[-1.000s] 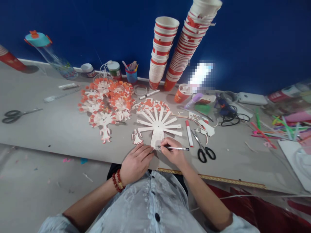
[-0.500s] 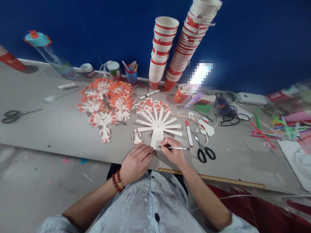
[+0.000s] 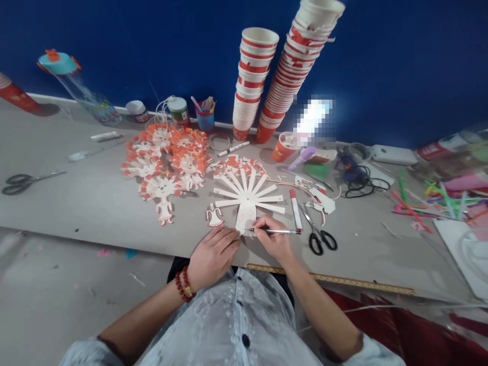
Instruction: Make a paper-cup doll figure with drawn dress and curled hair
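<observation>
Before me lies a white paper cutout (image 3: 246,211) with strips fanned out at its top and faint drawn lines on its lower part. My right hand (image 3: 273,238) is closed on a pen (image 3: 280,232), whose tip rests on that lower part. My left hand (image 3: 215,251) lies flat with fingers stretched out, its fingertips at the cutout's lower left edge. Just above it is a small dress-shaped paper cutout (image 3: 215,216) with a dark and red outline. A red-and-white marker (image 3: 296,210) and black-handled scissors (image 3: 317,236) lie to the right of my right hand.
A heap of orange-tipped paper figures (image 3: 168,157) lies to the left. Two tall stacks of paper cups (image 3: 249,96) stand against the blue wall. Farther out are more scissors (image 3: 26,183), a bottle (image 3: 84,91), paper scraps (image 3: 322,199) and coloured sticks (image 3: 442,198). A ruler (image 3: 331,279) lies along the front edge.
The pen's rear end has swung slightly to the right, with its tip still on the paper. My left hand stays in place. The whole view has shifted very slightly.
</observation>
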Demonstrator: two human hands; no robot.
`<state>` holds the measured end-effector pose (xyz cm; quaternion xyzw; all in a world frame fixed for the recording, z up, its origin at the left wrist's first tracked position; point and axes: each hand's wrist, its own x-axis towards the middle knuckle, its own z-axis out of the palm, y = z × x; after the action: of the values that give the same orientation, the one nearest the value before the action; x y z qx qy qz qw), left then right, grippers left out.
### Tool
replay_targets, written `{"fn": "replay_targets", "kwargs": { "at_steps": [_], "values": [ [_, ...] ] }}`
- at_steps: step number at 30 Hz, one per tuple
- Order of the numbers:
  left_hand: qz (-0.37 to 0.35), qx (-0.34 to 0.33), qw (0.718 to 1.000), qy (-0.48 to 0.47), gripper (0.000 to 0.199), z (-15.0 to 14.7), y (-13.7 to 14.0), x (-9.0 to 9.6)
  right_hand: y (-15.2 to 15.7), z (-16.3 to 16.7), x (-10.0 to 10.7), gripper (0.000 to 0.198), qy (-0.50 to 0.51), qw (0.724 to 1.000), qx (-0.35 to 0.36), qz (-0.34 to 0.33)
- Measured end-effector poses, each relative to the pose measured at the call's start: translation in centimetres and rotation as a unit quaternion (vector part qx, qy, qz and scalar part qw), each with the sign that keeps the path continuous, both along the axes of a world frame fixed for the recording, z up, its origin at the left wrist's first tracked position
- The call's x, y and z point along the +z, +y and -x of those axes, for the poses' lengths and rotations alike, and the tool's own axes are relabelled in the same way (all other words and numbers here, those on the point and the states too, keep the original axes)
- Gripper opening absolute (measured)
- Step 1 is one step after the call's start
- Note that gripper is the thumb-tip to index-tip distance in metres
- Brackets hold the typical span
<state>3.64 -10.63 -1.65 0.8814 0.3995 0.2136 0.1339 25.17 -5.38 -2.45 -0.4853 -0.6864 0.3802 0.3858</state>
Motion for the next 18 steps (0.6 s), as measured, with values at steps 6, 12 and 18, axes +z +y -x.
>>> {"fn": "replay_targets", "kwargs": {
  "at_steps": [6,12,18],
  "values": [
    [0.008,0.005,1.0,0.004,0.032,-0.1,0.1,0.3,-0.2,-0.1,0.0,0.012,0.017,1.0,-0.01,-0.002],
    [0.002,0.012,1.0,0.021,0.032,-0.4,0.2,0.7,-0.1,0.0,0.1,0.013,0.01,1.0,-0.006,-0.014],
    [0.017,0.035,0.998,0.046,0.036,-1.4,0.1,1.1,-0.1,0.0,0.2,0.014,-0.007,1.0,-0.002,-0.021]
  ]
}}
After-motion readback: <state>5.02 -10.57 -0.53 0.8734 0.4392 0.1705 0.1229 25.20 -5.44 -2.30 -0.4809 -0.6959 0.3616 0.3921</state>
